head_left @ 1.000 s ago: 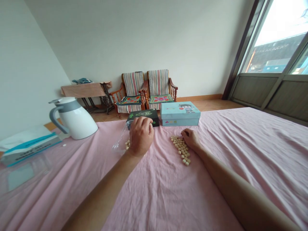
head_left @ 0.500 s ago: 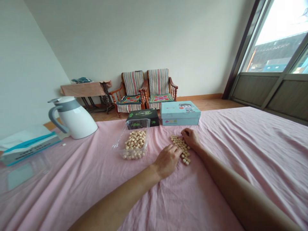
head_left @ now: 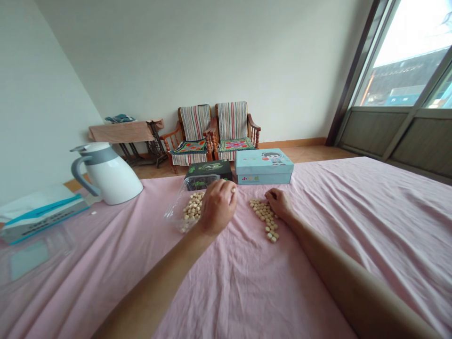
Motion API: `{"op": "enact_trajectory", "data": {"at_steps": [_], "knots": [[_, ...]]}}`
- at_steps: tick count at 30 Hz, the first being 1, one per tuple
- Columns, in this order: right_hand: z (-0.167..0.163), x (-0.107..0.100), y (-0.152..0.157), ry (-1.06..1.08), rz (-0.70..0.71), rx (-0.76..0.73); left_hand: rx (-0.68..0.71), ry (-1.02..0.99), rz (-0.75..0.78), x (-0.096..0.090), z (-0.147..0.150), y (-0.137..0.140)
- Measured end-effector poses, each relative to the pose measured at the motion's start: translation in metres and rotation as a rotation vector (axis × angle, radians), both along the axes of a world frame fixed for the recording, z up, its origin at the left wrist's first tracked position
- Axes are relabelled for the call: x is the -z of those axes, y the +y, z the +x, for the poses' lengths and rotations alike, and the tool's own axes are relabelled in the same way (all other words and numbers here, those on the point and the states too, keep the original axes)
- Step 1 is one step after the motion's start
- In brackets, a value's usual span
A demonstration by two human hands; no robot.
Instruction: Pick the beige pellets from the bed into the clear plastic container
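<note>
My left hand (head_left: 218,207) is curled at the right side of a clear plastic tub (head_left: 173,207), blocking part of it from sight. A small round beige piece (head_left: 233,190) shows between its thumb and fingers. Inside the tub lies a heap of similar beige pieces (head_left: 192,207). My right hand (head_left: 278,201) rests on the cloth with its fingers closed; whatever is in them, if anything, is hidden. It touches the right edge of a flat patch of loose beige pieces (head_left: 265,215), spread mostly one layer deep.
A pale blue shoebox (head_left: 264,167) and a black box (head_left: 208,168) stand behind the tub and the patch. On the left are a white jug (head_left: 115,176), a tissue pack (head_left: 45,214) and a clear lid (head_left: 31,259). Pink cloth (head_left: 226,292) with wrinkles covers the table.
My left hand has moved left and away from the loose patch to the tub's right side, a piece now visible in its fingers. My right hand has stayed in place.
</note>
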State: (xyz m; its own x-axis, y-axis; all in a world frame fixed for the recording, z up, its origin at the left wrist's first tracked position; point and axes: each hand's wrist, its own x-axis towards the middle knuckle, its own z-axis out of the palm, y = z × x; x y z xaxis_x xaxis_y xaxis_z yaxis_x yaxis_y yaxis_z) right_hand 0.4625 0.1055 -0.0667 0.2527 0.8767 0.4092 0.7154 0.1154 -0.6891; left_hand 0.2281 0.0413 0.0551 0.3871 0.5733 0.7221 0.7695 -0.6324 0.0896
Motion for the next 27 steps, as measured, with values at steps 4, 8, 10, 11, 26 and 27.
{"op": "enact_trajectory", "data": {"at_steps": [4, 8, 10, 11, 26, 27], "knots": [[0.000, 0.000, 0.000, -0.002, -0.002, -0.003, -0.165, -0.110, 0.151, -0.020, -0.020, 0.010], [0.000, -0.001, -0.001, 0.007, -0.007, -0.001, 0.055, -0.076, 0.048, -0.005, -0.007, 0.002], [0.000, 0.000, 0.000, 0.013, -0.003, -0.005, 0.191, 0.010, -0.090, 0.011, 0.007, -0.002], [0.000, 0.000, 0.000, 0.017, 0.001, -0.007, 0.248, 0.059, -0.159, 0.020, 0.014, -0.003], [0.000, 0.000, 0.000, 0.029, 0.023, -0.028, 0.299, 0.224, -0.416, 0.066, 0.057, -0.010], [0.000, -0.001, 0.000, 0.028, 0.022, -0.027, 0.300, 0.225, -0.400, 0.063, 0.056, -0.011]]}}
